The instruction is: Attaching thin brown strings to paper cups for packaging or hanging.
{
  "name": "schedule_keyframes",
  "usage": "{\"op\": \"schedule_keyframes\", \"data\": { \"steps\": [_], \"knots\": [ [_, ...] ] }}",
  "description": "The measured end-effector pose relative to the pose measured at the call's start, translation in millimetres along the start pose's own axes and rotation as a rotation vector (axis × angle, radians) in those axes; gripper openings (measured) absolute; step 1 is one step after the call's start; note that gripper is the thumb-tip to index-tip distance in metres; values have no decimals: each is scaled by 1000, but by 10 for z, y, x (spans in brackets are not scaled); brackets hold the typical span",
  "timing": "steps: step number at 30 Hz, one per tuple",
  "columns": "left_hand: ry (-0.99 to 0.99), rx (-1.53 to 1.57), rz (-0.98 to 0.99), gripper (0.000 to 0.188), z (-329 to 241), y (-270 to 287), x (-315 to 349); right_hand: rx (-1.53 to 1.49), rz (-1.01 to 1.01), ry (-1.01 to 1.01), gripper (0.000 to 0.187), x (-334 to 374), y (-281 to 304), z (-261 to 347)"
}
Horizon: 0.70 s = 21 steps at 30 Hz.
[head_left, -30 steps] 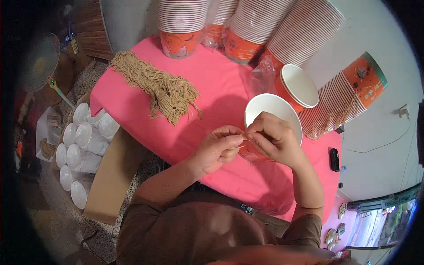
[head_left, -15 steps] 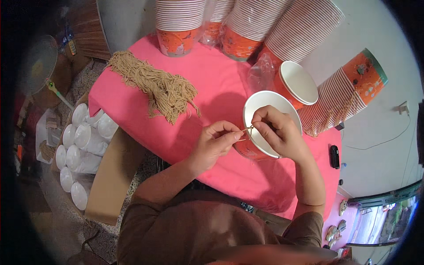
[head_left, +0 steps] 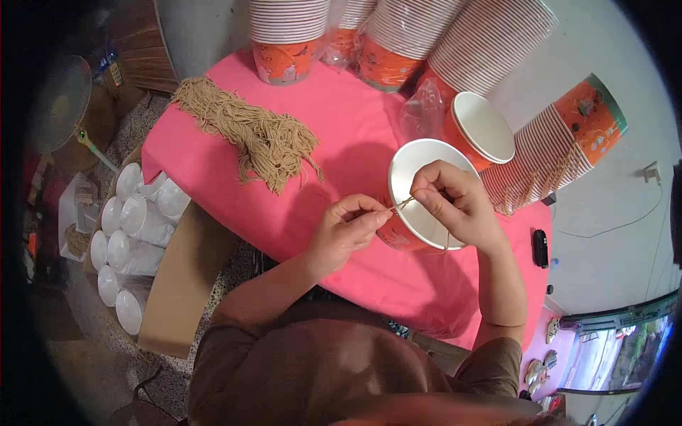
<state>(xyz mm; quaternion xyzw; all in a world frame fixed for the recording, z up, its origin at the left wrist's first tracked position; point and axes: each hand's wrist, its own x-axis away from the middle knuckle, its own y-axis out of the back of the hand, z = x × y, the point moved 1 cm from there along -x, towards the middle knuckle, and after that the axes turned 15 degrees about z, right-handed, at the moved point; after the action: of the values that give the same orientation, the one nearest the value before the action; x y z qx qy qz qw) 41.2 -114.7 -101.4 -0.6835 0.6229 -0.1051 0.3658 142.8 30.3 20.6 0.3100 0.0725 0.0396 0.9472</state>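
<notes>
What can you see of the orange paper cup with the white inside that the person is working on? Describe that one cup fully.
The orange paper cup with a white inside sits tilted on the pink tablecloth, its wide round mouth facing up toward the camera. Its outer wall is orange and patterned, its rolled rim white. The right hand lies over its mouth and the left hand is beside its rim; between them they pinch a thin tan string at the rim.

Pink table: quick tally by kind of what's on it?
Stacks of orange paper cups: 5
Single orange paper cups, white inside: 2
Bundles of tan string: 1
Small black devices: 1
Total: 9
</notes>
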Motion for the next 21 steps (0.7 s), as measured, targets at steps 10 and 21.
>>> {"op": "schedule_keyframes", "data": {
  "steps": [10,21],
  "knots": [
    [49,98,73,9,160,152,34,5,13,-2,5,-22,-55,-10],
    [-199,-206,-10,16,-119,128,19,91,-42,-25,3,-55,-85,17]
  ]
}}
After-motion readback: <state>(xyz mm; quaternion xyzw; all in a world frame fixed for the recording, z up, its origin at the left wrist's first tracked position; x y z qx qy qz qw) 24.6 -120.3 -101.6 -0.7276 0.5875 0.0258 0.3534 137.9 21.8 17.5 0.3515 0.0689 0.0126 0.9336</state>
